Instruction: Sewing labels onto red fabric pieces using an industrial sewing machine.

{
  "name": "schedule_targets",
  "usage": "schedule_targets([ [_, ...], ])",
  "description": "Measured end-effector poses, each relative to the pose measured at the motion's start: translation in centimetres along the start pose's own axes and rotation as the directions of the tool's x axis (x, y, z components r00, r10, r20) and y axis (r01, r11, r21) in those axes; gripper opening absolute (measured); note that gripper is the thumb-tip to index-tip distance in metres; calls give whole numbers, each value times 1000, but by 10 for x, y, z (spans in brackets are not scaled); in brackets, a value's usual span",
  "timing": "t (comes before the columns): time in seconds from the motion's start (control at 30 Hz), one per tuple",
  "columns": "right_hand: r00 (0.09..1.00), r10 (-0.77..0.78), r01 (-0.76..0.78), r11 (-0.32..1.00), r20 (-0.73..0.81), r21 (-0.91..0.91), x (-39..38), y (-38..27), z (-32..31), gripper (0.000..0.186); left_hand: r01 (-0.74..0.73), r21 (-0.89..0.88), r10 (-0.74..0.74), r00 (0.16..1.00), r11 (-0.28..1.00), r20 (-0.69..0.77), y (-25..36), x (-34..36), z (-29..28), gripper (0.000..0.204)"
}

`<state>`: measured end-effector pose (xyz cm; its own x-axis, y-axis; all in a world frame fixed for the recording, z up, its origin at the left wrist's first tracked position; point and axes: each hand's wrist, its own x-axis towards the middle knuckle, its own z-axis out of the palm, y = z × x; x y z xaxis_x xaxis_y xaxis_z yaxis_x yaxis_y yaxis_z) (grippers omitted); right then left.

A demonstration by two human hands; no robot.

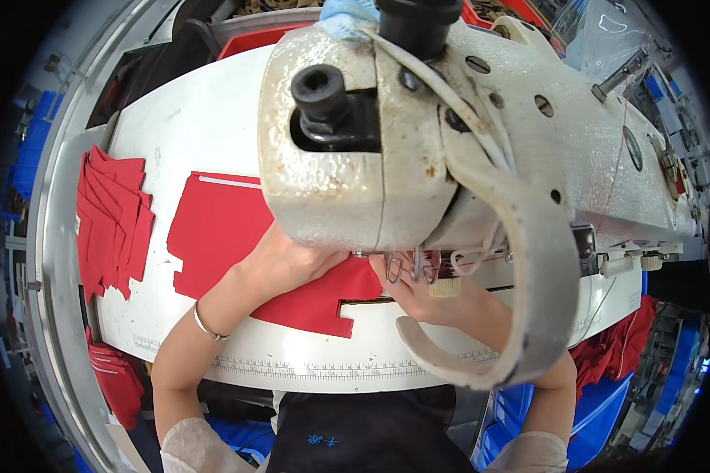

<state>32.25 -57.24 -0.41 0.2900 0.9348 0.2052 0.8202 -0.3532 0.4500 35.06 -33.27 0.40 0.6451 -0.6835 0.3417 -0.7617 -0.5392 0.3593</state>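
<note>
Under the head of a white sewing machine [323,205] lies a red fabric piece [312,307] with a stepped notch at its near right corner. My left hand [292,256] is closed on its upper edge, fingers bent together and partly hidden by the machine head. From the right, my right hand [410,288] grips the piece's right edge beside the wire thread guides; its fingertips are partly covered. Left of them a larger red panel [213,229] with a white strip along its top lies flat, partly under my left hand.
A fanned stack of red pieces [114,225] rests at the table's left, with more red cloth [114,378] hanging below. A curved white guard [540,299] arches over my right forearm. Beyond the right edge, red fabric [619,347] fills a blue bin [599,426].
</note>
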Motion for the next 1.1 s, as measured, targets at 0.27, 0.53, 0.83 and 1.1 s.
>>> schedule_targets([
  [0.27,928,281,-147,879,-244,453,6,-5,7,31,-42,212,41,999,976,10,17,-1,-4,22],
  [0.53,892,317,-163,891,-323,424,5,-11,1,23,134,-349,-140,990,927,8,36,-14,-3,30],
  [0.83,917,253,-124,916,-309,382,0,-16,10,11,330,-413,-294,944,849,149,37,-13,-10,37],
  [1.1,903,280,-158,922,-326,354,2,-14,7,21,258,-309,-239,966,915,99,40,-9,-5,24],
])
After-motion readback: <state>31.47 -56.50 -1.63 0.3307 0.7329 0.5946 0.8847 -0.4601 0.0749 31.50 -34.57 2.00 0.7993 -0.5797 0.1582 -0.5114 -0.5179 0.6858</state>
